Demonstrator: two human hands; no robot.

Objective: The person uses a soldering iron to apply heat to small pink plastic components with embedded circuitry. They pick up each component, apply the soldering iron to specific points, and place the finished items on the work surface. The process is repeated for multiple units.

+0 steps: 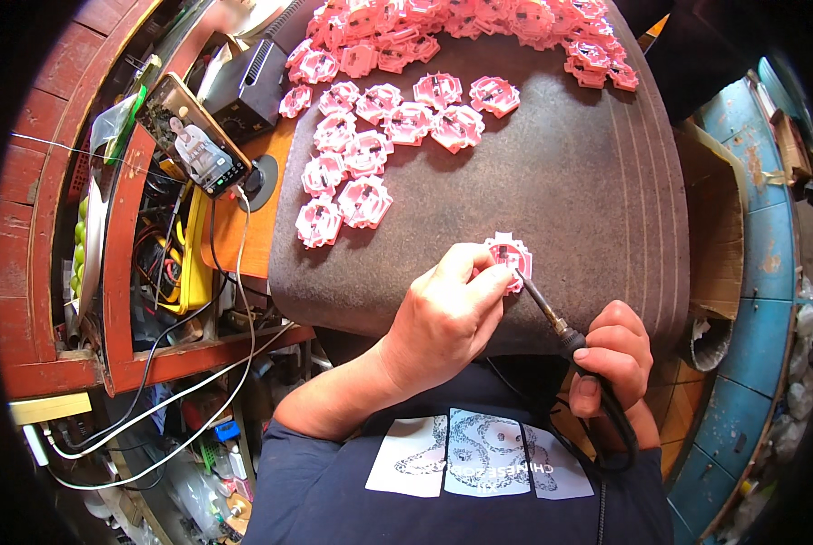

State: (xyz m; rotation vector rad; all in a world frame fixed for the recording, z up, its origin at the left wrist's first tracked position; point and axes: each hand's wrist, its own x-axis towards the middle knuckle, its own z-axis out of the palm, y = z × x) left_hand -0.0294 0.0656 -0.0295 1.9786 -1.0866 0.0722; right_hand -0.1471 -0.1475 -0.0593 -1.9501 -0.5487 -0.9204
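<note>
A pink plastic part [508, 247] with small dark pieces inside lies on the brown table near its front edge. Over its lower left side, my left hand [447, 309] is closed in a pinch; whatever the fingertips hold is hidden. My right hand [617, 354] is wrapped round the handle of a soldering iron [543, 306]. The iron slants up to the left, its tip at the pink part close to my left fingertips. Its black cord loops down below my right hand.
Several similar pink parts [408, 123] lie spread at the left of the table [570, 173], and a heap [379, 27] lines its far edge. A propped phone [194, 136] and a black box [244, 86] stand at left, with white cables below. A cardboard box [711, 222] stands at right.
</note>
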